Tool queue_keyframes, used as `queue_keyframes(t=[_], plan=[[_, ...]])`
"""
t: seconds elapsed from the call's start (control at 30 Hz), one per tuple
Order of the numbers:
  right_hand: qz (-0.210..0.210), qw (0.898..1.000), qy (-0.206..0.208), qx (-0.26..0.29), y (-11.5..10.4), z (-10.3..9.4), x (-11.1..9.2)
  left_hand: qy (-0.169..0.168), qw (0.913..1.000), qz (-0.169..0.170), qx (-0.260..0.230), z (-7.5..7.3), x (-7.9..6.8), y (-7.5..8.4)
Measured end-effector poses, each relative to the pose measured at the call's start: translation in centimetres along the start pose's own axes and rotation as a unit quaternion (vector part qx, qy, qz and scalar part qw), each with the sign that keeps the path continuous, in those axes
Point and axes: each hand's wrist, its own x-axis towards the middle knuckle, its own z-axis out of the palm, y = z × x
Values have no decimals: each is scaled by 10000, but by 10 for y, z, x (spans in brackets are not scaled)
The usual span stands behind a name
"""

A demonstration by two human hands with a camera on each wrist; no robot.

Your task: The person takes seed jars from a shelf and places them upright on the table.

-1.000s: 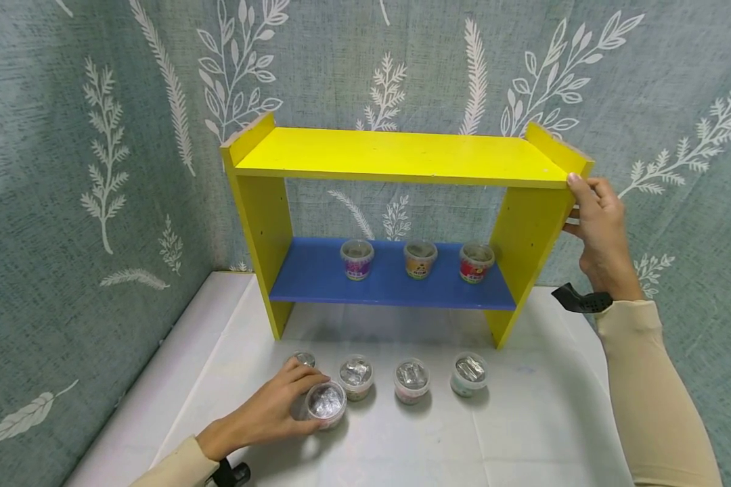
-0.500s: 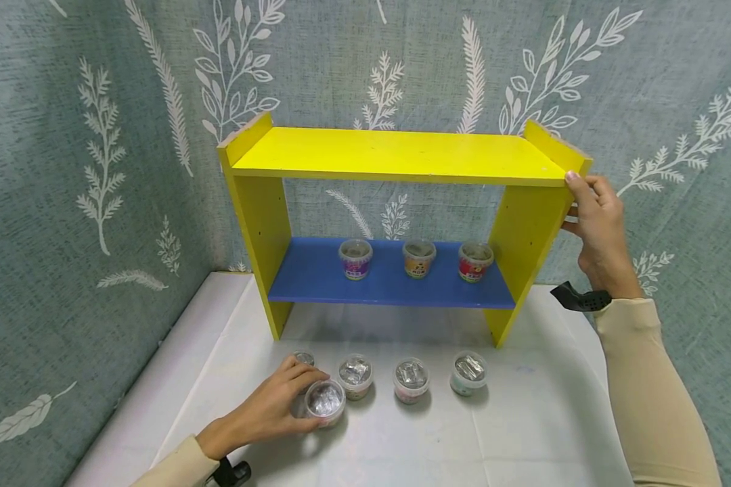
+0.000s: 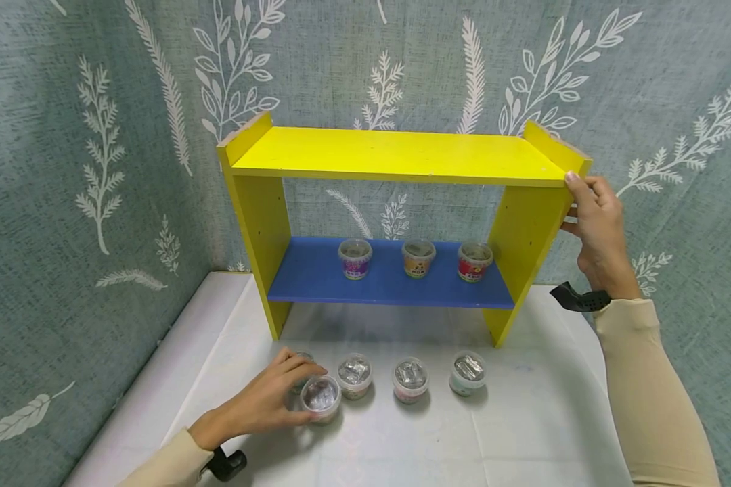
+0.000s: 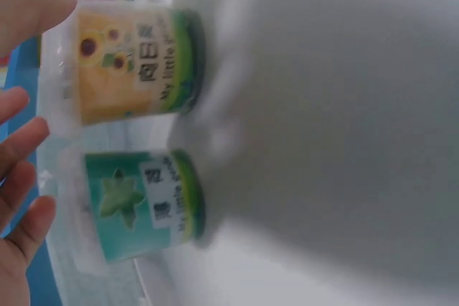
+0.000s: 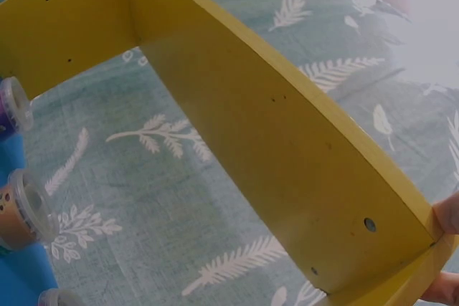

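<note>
My left hand (image 3: 268, 396) holds a small plastic tub (image 3: 321, 399) by its rim, thumb on the near side and fingers on the far side. In the left wrist view that tub (image 4: 133, 62) has an orange sunflower label, and beside it a teal-labelled tub (image 4: 143, 206) stands under spread fingers (image 4: 21, 145). In the head view, the hand partly covers this second tub (image 3: 304, 357). At the upper right corner of a yellow shelf unit (image 3: 396, 154), my right hand (image 3: 600, 226) grips the side panel, thumb at the front edge, other fingers mostly hidden.
Three foil-topped tubs stand in a row on the white table (image 3: 426, 446): one on the left (image 3: 355, 377), one in the middle (image 3: 411, 380), one on the right (image 3: 468, 373). Purple (image 3: 355, 259), orange (image 3: 417, 259) and red (image 3: 474, 262) tubs stand on the blue shelf (image 3: 317, 287).
My left hand has shifted slightly left and away from me with the tub, now covering more of the tub behind. My right hand keeps its place on the shelf unit.
</note>
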Motion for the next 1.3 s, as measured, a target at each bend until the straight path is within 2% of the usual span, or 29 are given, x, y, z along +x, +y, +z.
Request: queue_keyframes(t=[0.13,0.23,0.57,0.83,1.0,1.3], plan=[[-33,10000,-3,-30,0,0,0,-66,9997,-64,-234,-6,4,-5],[-49,9999,4,-93,1,0,0,-6,9988,-254,-409,-13,10,-9],[2,9999,-19,-106,1,1,0,204,9931,-865,-761,-34,45,-21],[-52,9998,-7,-203,1,-1,1,523,9930,-797,-698,-47,79,-31],[-36,9998,-15,-203,2,-2,2,692,9911,-787,-822,-51,98,-36],[-17,10000,0,-39,1,-2,3,825,9866,-1068,-920,-56,125,-48]])
